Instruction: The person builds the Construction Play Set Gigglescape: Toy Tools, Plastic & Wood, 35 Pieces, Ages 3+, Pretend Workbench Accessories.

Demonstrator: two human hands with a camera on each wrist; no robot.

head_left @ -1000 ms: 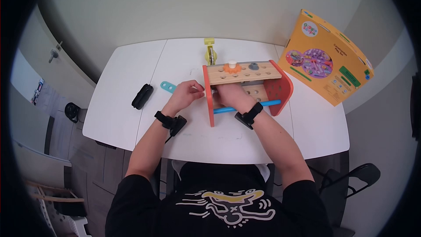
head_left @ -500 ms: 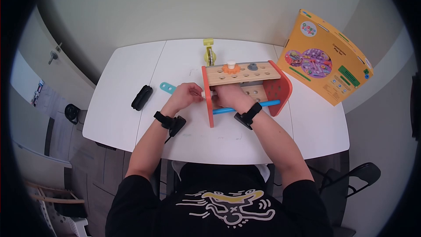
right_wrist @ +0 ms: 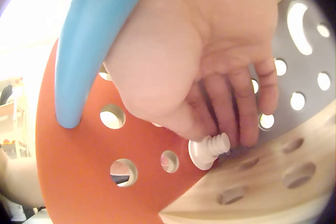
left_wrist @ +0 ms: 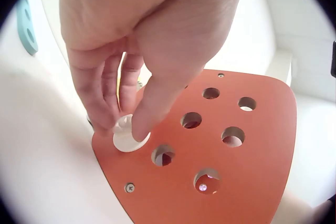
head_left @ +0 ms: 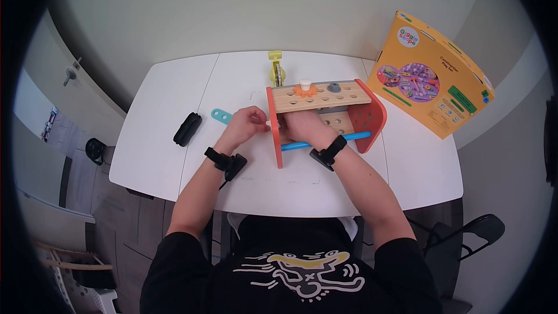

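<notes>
A toy workbench (head_left: 322,100) with orange-red side panels stands on the white table. At the outer face of its left panel (left_wrist: 247,166), my left hand (head_left: 244,126) pinches a white round bolt head (left_wrist: 125,141) between thumb and fingers. My right hand (head_left: 305,126) reaches inside the bench, under the wooden top. On the panel's inner side, a white threaded bolt end (right_wrist: 219,144) sticks out through a white flanged nut (right_wrist: 199,155). The right thumb and index finger hold this nut, the other fingers extending beside it.
A blue bar (head_left: 325,142) crosses the bench front near my right wrist. An orange gear (head_left: 305,91) and a grey piece (head_left: 333,88) sit on top. Nearby are a teal holed strip (head_left: 221,116), a black case (head_left: 188,129), a yellow-green toy (head_left: 276,70) and an orange box (head_left: 433,75).
My left fingers have shifted slightly at the panel while staying by the bolt head. The right hand remains inside the bench, nearly still.
</notes>
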